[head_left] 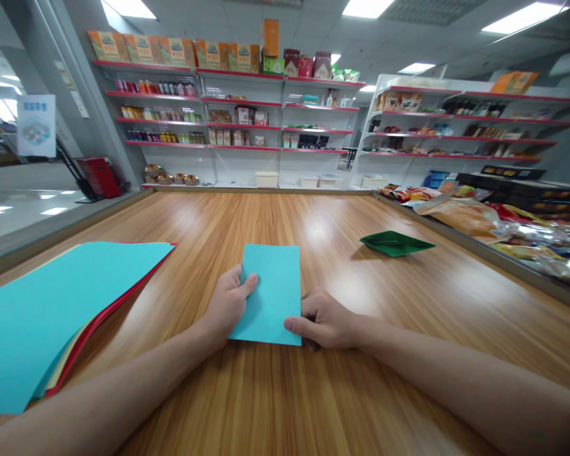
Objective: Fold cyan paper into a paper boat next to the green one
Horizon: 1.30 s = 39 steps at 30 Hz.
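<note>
A light blue sheet of paper [272, 294], rectangular and upright in shape, is held between my two hands just above the wooden table. My left hand [228, 299] grips its left edge, thumb on the front face and fingers hidden behind. At the lower right corner, my right hand [323, 320] pinches the paper between thumb and curled fingers. A folded dark green paper piece [396, 243], pointed at both ends, rests on the table to the right. To the left lies a stack of coloured paper [83, 304], blue on top with cream and red sheets showing at its edge.
The wooden table [266, 215] has a raised rim around it. Packaged snacks [475, 218] are heaped beyond its right edge. Shelves [242, 104] with boxes and bottles stand behind. A red box [99, 177] and a sign stand [37, 125] are at the far left.
</note>
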Tool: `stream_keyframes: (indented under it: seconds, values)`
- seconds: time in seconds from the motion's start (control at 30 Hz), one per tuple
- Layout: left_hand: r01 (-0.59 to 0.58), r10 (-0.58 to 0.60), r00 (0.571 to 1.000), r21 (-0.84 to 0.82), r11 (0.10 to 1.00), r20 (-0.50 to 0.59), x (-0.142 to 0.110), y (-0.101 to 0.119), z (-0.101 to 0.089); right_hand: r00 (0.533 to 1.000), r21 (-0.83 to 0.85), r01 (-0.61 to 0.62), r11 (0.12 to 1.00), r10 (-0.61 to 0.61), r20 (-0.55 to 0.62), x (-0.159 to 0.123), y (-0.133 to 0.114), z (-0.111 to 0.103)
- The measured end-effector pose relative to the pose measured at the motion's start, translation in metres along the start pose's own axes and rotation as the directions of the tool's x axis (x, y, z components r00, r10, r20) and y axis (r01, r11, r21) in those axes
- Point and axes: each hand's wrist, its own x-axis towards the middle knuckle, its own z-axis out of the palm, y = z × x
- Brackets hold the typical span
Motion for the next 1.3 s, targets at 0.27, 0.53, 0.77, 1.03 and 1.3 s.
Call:
stream_keyframes:
  seconds: [0.27, 0.53, 0.77, 1.03, 1.3]
  values:
    - [-0.013, 0.013, 1.0, -0.017, 1.0, 0.009, 0.0027, -0.0029, -0.0011, 0.999, -0.034, 0.029, 0.999, -0.028, 0.026, -0.001, 0.0001, 0.0004]
    - [-0.003, 0.003, 1.0, 0.013, 1.0, 0.003, 0.0007, 0.0004, -0.0007, 0.996, -0.02, 0.066, 0.998, -0.065, 0.054, -0.0008, 0.0006, -0.0011]
    - [-0.012, 0.012, 1.0, 0.018, 1.0, 0.019, 0.0028, -0.0019, -0.0024, 0.997, -0.03, 0.068, 0.997, -0.067, 0.043, -0.0021, -0.0021, -0.0004]
    - [-0.119, 0.117, 0.993, 0.088, 0.989, 0.025, -0.0016, -0.0026, -0.0007, 0.99, 0.177, -0.102, 0.979, 0.118, -0.079, 0.001, -0.0003, 0.0039]
    - [-0.115, 0.112, 0.991, 0.04, 0.993, 0.073, -0.0019, -0.0055, 0.0, 0.95, 0.202, -0.174, 0.964, 0.218, -0.222, 0.0033, 0.0047, 0.0048]
